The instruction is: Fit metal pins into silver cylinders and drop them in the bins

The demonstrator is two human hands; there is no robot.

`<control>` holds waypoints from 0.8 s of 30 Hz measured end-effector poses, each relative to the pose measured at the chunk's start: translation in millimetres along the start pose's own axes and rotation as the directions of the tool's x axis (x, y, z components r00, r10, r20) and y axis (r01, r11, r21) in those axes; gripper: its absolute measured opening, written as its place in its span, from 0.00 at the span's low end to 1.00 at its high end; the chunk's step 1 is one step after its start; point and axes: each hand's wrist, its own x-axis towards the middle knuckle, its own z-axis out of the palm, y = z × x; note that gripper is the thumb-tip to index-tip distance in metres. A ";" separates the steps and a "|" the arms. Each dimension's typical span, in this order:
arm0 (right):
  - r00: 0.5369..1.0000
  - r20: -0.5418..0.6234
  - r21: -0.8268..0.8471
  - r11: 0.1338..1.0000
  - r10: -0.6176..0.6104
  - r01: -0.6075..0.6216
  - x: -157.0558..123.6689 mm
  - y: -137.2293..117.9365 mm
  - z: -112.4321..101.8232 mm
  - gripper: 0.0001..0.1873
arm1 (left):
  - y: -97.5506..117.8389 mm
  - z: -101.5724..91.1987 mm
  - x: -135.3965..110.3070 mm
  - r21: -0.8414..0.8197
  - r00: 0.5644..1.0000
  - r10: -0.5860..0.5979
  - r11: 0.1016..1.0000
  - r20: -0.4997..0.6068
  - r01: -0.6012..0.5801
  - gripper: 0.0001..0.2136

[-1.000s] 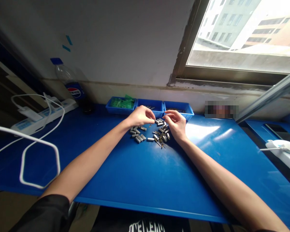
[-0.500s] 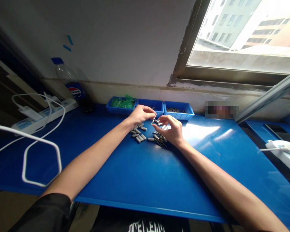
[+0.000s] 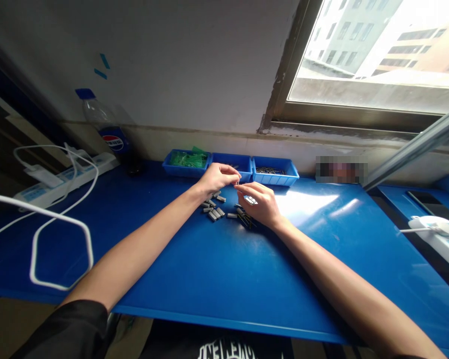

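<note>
Head view: our left hand (image 3: pixel 217 178) was closed in a pinch, our right hand (image 3: pixel 261 205) gripped one grey piece (image 3: pixel 250 200) above the table (image 3: pixel 217 279); many loose pieces (image 3: pixel 214 213) lay beneath, so much seemed left.

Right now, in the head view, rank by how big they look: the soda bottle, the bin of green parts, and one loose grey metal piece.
1. Soda bottle.
2. Bin of green parts, somewhat smaller, similarly far.
3. Grey metal piece, by far smallest.
</note>
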 end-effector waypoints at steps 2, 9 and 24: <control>1.000 -0.026 0.028 1.000 0.011 -0.011 0.7 -1.9 -0.3 0.14 | 0.3 0.0 0.2 0.002 1.000 0.003 1.000 0.005 -0.003 0.06; 0.958 -0.140 0.204 0.954 0.251 -0.220 4.1 -5.9 -6.5 0.07 | -4.4 -10.9 6.2 0.123 0.993 0.021 0.992 0.118 -0.036 0.07; 0.839 -0.016 0.268 0.811 0.544 -0.520 29.7 21.8 -53.8 0.12 | 1.5 0.0 -7.0 0.623 0.795 0.121 0.556 0.595 -0.550 0.07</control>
